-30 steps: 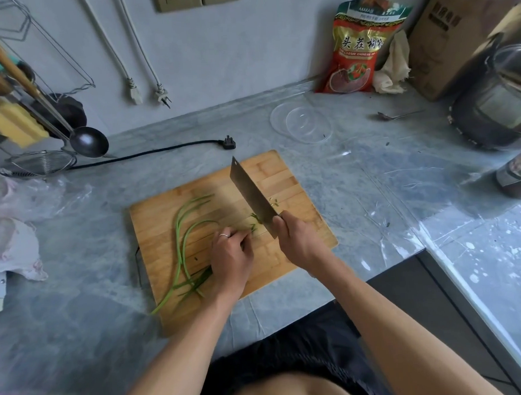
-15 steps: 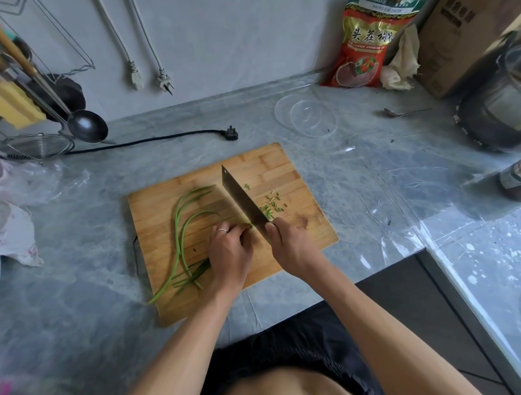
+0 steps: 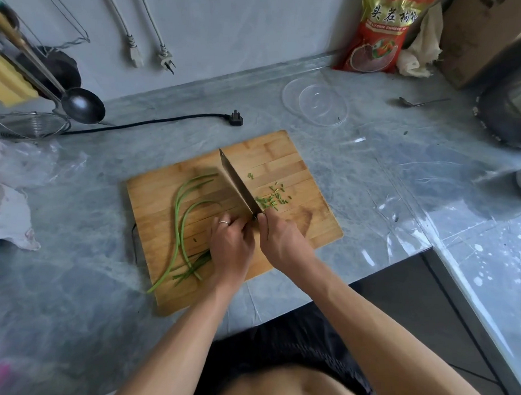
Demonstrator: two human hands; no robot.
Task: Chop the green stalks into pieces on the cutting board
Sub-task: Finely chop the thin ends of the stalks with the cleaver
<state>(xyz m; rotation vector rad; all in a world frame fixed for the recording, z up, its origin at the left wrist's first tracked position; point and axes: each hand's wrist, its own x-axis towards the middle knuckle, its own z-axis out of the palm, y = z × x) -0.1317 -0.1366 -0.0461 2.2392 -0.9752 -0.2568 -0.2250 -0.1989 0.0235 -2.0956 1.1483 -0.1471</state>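
A bamboo cutting board (image 3: 281,155) lies on the grey counter. Long green stalks (image 3: 180,218) curve across its left half, their ends tucked under my left hand (image 3: 231,245), which presses them down, a ring on one finger. My right hand (image 3: 284,243) grips the handle of a cleaver (image 3: 238,183); its blade rests edge-down on the board just right of my left fingers. Small chopped green pieces (image 3: 272,198) lie scattered to the right of the blade.
A black plug and cable (image 3: 234,120) lie behind the board. A clear plastic lid (image 3: 315,102) and a spoon (image 3: 418,102) sit at the back right, near a red bag (image 3: 386,30) and a dark pot (image 3: 504,115). A ladle (image 3: 83,105) and strainer stand at the left.
The cleaver has come down from its raised position onto the board. More cut pieces lie to the right of the blade. My left hand stays on the stalks.
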